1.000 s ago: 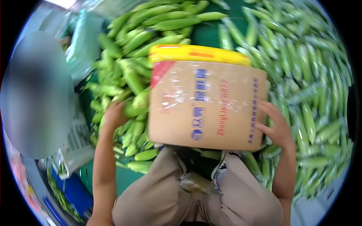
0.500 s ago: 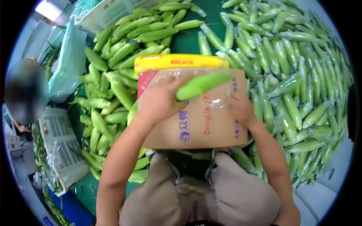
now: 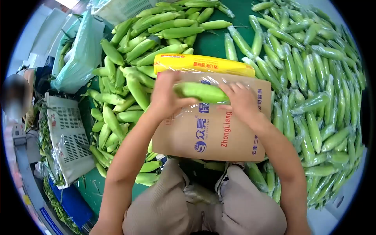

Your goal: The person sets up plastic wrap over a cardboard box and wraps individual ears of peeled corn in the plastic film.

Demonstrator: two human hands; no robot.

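A green ear of corn (image 3: 201, 92) in its husk lies crosswise over a cardboard box (image 3: 176, 137) with printed lettering, on shiny clear film near the box's far edge. My left hand (image 3: 167, 96), somewhat blurred, is curled at the corn's left end, its thumb stretched along the near side. At the right end, my right hand (image 3: 244, 101) has its fingers over the corn and its thumb below. Just behind the cardboard box sits a long yellow cling film box (image 3: 203, 65).
Unwrapped ears of corn (image 3: 117, 94) are piled on the left, film-wrapped ears (image 3: 313, 94) on the right, over a green surface (image 3: 217, 41). White crates (image 3: 70, 137) and a bag-lined container (image 3: 80, 58) stand at left. Another person (image 3: 17, 94) is at the far left.
The corn has come down level onto the film, shifting left. My right hand has moved from the box's right side to the corn's right end. The whole view has shifted slightly.
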